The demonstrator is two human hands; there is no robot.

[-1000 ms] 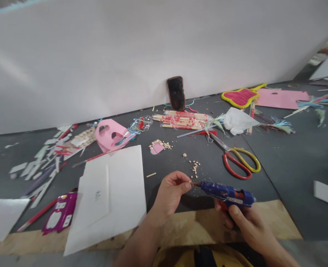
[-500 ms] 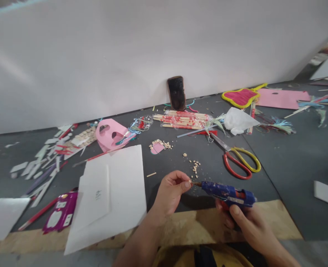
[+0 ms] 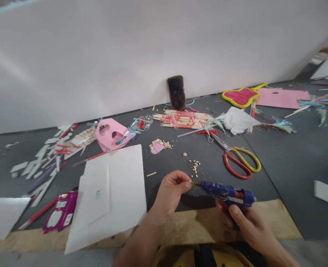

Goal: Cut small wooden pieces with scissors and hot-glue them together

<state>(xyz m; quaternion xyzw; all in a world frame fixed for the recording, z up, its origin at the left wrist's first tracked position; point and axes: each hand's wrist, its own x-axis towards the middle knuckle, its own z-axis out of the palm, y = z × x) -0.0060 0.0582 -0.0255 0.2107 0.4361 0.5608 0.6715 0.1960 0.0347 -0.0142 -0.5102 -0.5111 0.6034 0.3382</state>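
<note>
My right hand is wrapped round the handle of a blue hot glue gun, its nozzle pointing left. At the nozzle tip, my left hand pinches something pale and tiny between thumb and fingertips, too small to name. Just beyond the fingers lie small loose wooden bits and a little cluster of such bits. Farther back, more of them ring part of a pink rounded paper piece. A short wooden stick rests left of my left hand.
Scissors with red and yellow handles lie to the right. White sheets and a purple box are on the left. A phone leans on the wall behind bundled sticks. Pink cut-out paper and scraps lie back left.
</note>
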